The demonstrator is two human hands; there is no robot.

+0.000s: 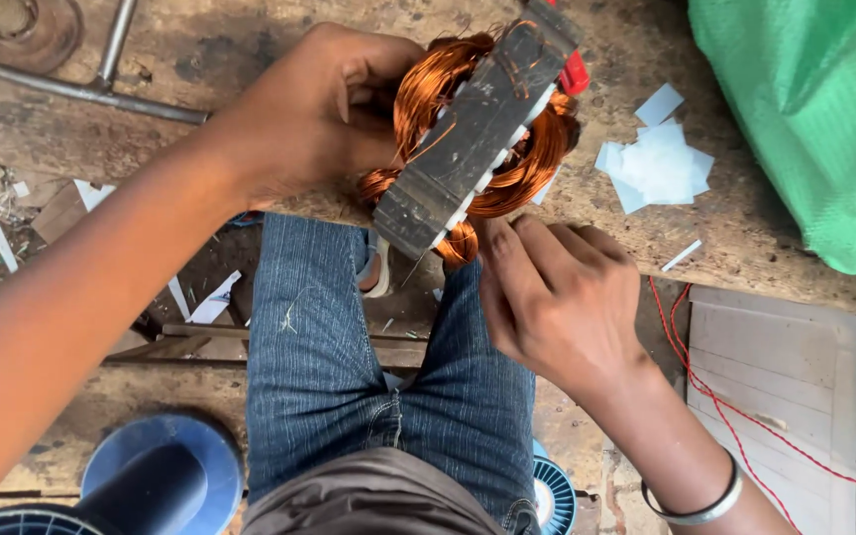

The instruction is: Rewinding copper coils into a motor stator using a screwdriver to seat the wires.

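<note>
At the edge of the wooden bench [745, 248], a motor core [478, 129] wound with copper wire [428, 79] stands tilted. Left hand [324, 109] grasps the core's far side; right hand [557, 297] pinches wire at its lower end. White paper scraps [658, 163] lie just beside the core.
</note>
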